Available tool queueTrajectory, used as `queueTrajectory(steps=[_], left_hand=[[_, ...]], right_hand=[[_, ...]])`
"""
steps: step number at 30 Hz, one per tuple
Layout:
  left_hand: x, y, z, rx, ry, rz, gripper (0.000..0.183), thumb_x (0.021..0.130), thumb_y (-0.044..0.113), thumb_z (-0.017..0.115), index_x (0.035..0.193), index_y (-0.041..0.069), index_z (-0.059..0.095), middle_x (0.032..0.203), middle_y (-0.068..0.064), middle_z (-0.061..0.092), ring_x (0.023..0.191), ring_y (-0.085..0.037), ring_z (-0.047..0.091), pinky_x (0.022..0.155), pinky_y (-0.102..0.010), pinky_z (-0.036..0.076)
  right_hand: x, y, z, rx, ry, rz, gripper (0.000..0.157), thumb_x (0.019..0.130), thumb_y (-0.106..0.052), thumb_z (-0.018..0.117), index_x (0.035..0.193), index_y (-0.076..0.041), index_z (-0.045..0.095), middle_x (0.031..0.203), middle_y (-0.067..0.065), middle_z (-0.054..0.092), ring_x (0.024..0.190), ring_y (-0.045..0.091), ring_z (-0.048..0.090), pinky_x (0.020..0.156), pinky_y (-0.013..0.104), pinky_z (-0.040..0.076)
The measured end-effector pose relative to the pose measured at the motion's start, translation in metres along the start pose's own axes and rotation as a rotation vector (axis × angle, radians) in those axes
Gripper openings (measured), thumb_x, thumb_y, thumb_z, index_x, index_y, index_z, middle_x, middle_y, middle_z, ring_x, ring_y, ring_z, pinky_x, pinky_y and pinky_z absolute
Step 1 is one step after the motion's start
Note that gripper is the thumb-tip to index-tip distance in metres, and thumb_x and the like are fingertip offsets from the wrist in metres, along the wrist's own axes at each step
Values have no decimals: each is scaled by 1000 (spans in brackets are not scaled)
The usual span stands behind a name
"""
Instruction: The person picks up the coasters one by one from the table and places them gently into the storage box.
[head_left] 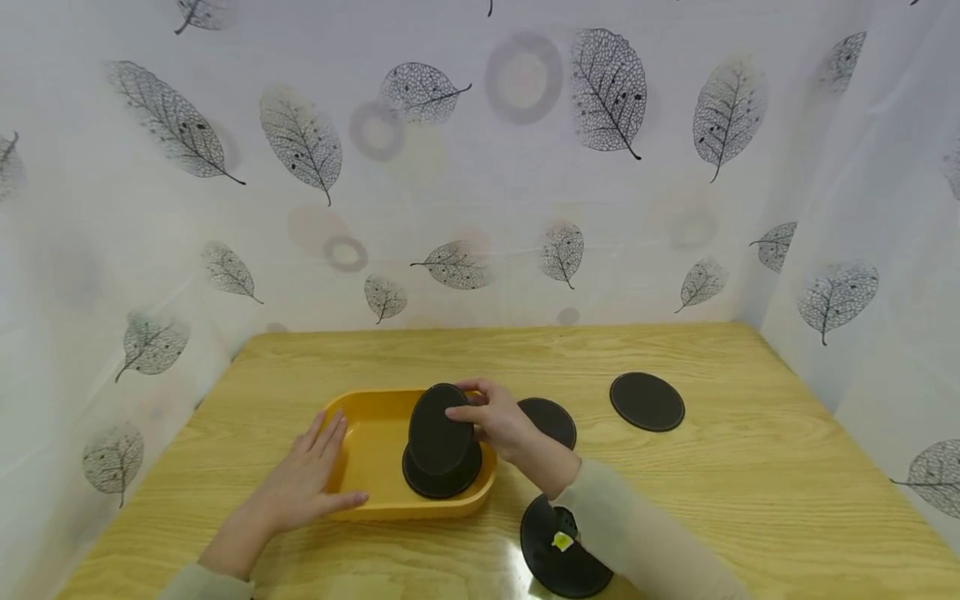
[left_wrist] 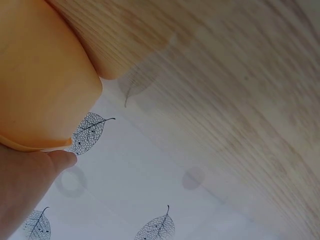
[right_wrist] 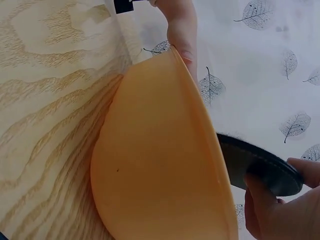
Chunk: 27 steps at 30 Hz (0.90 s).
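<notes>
A yellow-orange oval tray (head_left: 367, 454) stands on the table. My left hand (head_left: 300, 479) rests on its left side, fingers straight along the rim and thumb at the near rim. Between thumb and fingers my right hand (head_left: 498, 421) pinches a round black coaster (head_left: 435, 425), tilted over the tray's right part. Below it, partly covered in the head view, another black coaster (head_left: 457, 483) lies in the tray. The right wrist view shows the thumb on the face of the held coaster (right_wrist: 260, 170), beyond the tray wall (right_wrist: 155, 150).
Right of the tray lies a black coaster (head_left: 551, 417), partly behind my right hand. Another coaster (head_left: 647, 402) lies farther right. A round black piece (head_left: 551, 558) with a yellow-green tag sits near the front, partly under my right sleeve. A leaf-printed curtain (head_left: 480, 192) surrounds the wooden table (head_left: 750, 467).
</notes>
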<state>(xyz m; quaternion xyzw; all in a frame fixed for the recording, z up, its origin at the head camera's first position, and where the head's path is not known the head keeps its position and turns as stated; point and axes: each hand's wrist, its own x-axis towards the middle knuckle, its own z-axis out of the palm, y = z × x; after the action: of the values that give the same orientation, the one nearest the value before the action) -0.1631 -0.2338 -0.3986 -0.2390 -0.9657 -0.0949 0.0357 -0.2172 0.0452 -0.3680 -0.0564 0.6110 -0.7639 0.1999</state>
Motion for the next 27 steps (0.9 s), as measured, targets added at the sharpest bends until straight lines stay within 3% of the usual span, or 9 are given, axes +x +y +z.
queueTrajectory(steps=[4,14,27], left_hand=[[0,0,0,3,1,3,95,77,56,55,135,-11,21,142,-25,12,131,-35,-2,95,-59,20],[1,0,0,1,7,4,95,77,55,56,135,-11,21,142,-25,14,130,-36,-1,95,-59,20],[1,-1,0,29,-5,9,95,78,58,53,135,-11,20,142,-25,13,130,-40,2,96,-57,21]], right_hand=[[1,0,1,-17,3,7,44,82,1,59,122,4,42,100,13,48,80,16,56,71,27,49],[-4,-16,-9,-35,53,-44,39,85,2,54,122,5,44,108,17,48,100,26,53,89,36,41],[-21,-26,-48,-90,-2,-86,46,84,1,53,126,8,37,116,24,41,107,32,47,92,39,38]])
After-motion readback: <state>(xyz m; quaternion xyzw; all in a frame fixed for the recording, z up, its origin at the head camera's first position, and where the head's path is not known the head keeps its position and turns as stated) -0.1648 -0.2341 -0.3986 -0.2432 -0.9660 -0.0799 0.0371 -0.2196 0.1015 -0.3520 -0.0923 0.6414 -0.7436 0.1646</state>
